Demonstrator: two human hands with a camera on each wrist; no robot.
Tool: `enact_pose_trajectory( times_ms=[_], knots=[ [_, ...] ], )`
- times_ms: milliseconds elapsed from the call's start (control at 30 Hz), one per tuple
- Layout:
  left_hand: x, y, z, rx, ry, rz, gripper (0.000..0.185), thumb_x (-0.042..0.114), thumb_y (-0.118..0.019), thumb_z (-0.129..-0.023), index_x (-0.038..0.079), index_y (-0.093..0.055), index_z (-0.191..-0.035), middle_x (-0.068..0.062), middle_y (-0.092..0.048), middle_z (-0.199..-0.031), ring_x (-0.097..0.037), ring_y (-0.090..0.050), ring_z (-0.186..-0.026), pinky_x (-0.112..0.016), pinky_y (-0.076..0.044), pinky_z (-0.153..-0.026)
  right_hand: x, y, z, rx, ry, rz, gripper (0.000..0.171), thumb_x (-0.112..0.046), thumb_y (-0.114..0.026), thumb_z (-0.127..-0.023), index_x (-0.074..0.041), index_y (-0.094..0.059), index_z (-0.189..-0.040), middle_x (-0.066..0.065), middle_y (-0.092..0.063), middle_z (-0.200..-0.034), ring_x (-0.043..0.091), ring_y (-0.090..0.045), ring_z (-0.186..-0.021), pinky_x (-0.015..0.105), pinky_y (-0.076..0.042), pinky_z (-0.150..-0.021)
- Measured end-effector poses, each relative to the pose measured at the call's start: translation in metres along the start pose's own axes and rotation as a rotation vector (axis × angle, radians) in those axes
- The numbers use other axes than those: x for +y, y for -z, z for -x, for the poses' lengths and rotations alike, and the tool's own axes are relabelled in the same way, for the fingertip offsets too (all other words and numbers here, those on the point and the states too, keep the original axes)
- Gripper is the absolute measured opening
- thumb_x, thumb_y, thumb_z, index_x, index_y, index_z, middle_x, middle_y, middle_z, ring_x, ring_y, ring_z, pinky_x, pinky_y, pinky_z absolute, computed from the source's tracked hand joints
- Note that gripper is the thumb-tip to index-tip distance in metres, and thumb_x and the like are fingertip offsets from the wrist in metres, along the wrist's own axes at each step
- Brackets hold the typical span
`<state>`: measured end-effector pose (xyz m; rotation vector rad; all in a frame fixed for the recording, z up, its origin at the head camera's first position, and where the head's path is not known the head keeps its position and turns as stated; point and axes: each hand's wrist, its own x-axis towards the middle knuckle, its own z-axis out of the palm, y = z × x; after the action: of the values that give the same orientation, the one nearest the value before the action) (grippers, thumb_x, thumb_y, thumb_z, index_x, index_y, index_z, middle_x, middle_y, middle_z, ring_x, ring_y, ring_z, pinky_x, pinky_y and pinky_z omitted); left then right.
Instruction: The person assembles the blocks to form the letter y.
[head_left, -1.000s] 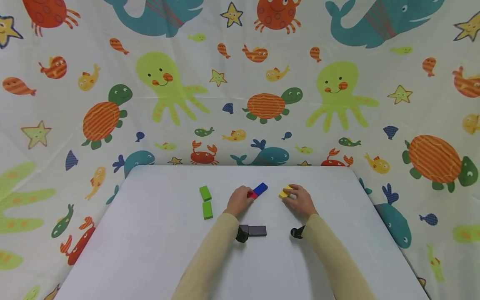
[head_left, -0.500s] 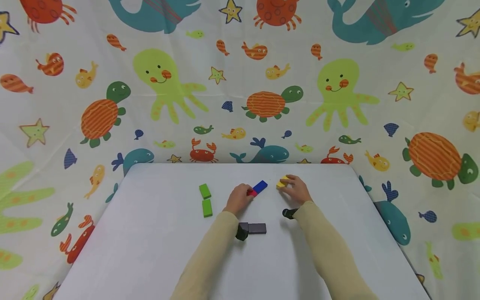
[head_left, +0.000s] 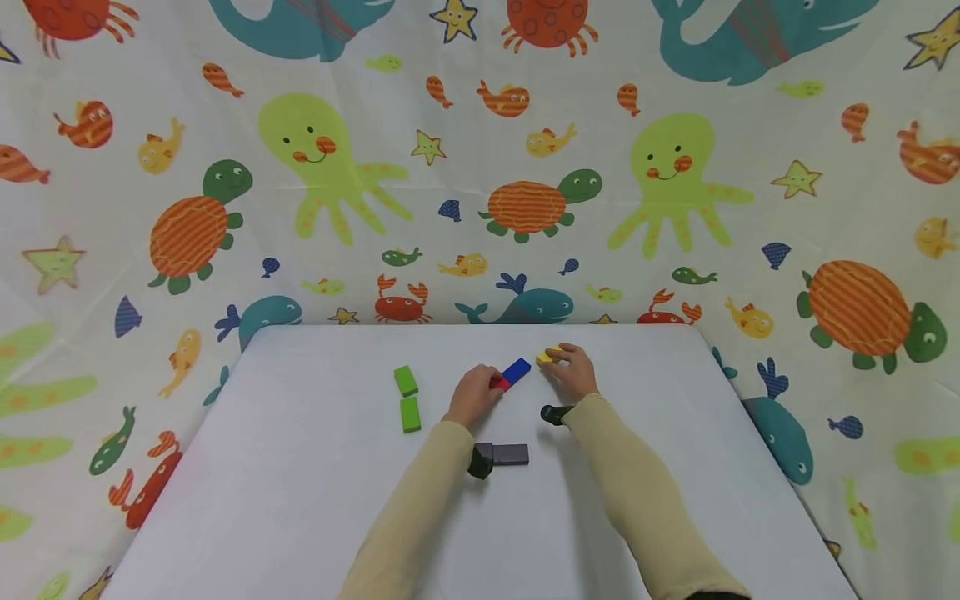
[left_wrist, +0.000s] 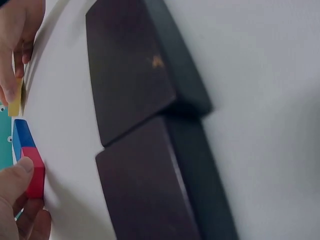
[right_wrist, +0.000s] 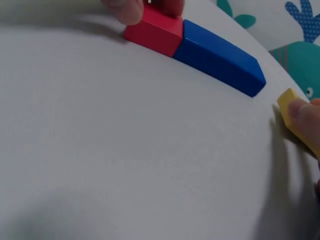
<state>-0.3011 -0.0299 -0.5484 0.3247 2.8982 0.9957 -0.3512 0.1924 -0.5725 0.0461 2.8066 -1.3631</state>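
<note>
From my remote station the biggest thing I see is the sea-creature cloth [head_left: 480,167] hanging behind and around the white counter [head_left: 300,500]. Everything else I place against the blue block [head_left: 518,369], which lies near the counter's far middle.

Both sleeved arms reach forward to it. My left hand [head_left: 472,395] sits just on the near-left side of the blue block, and its fingers [left_wrist: 17,175] are clenched on the red block [head_left: 500,383], thumb pressed on top; the red block butts end to end against the blue one, touching, as the right wrist view shows. My right hand [head_left: 573,372] is just to the right of the blue block, its fingers [right_wrist: 302,111] pinching the yellow block [head_left: 547,356], which rests low at the counter, near the blue block's far end but apart from it; a gap of bare counter shows between them.

Nearer to me than the blue block lie two dark blocks [head_left: 502,455], touching each other at a slight angle. Well to the left of the blue block stand two green blocks [head_left: 408,398], one behind the other with a small gap.

I judge the step in hand to be lining coloured blocks into one row: red and blue are joined, yellow is being brought in. The next move calls for sliding the yellow block across the gap, turning it to match the blue block's line, while the left hand steadies the red end so the row does not shift.
</note>
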Motion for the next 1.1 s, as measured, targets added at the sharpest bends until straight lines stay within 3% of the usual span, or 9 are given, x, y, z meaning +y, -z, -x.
enact_pose_trajectory(
  times_ms=[200, 433, 867, 1100],
  knots=[
    [0.002, 0.002, 0.002, -0.009, 0.005, 0.001, 0.028, 0.013, -0.071, -0.090, 0.003, -0.068, -0.116, -0.010, -0.064, -0.108, -0.022, -0.057, -0.096, -0.037, -0.049, -0.094, 0.002, -0.016, -0.007, 0.059, -0.034, -0.047, 0.039, -0.025, -0.069, -0.092, -0.009, -0.067, -0.126, 0.014, -0.041, -0.148, 0.036, -0.032, -0.138, 0.051, -0.026, -0.114],
    [-0.001, -0.001, 0.000, -0.002, 0.013, 0.001, 0.029, 0.013, -0.072, -0.089, 0.004, -0.068, -0.116, -0.010, -0.064, -0.108, -0.022, -0.057, -0.096, -0.038, -0.049, -0.094, -0.003, -0.014, -0.008, 0.040, -0.005, -0.004, 0.041, -0.023, -0.071, -0.091, -0.006, -0.065, -0.127, 0.018, -0.042, -0.146, 0.039, -0.033, -0.136, 0.053, -0.026, -0.113],
    [-0.001, -0.001, -0.002, -0.005, 0.012, -0.013, 0.029, 0.014, -0.073, -0.089, 0.004, -0.068, -0.117, -0.010, -0.064, -0.108, -0.022, -0.057, -0.096, -0.037, -0.049, -0.094, -0.016, -0.013, -0.008, 0.026, -0.064, 0.011, 0.041, -0.026, -0.070, -0.092, -0.009, -0.065, -0.129, 0.017, -0.041, -0.147, 0.038, -0.033, -0.136, 0.054, -0.026, -0.113],
    [0.000, -0.001, -0.003, -0.008, 0.025, -0.003, 0.030, 0.013, -0.073, -0.089, 0.004, -0.068, -0.117, -0.010, -0.064, -0.108, -0.022, -0.057, -0.097, -0.038, -0.049, -0.095, -0.015, -0.016, -0.012, 0.008, -0.048, 0.025, 0.042, -0.027, -0.070, -0.091, -0.010, -0.065, -0.130, 0.016, -0.041, -0.147, 0.039, -0.032, -0.136, 0.054, -0.027, -0.112]
  ],
)
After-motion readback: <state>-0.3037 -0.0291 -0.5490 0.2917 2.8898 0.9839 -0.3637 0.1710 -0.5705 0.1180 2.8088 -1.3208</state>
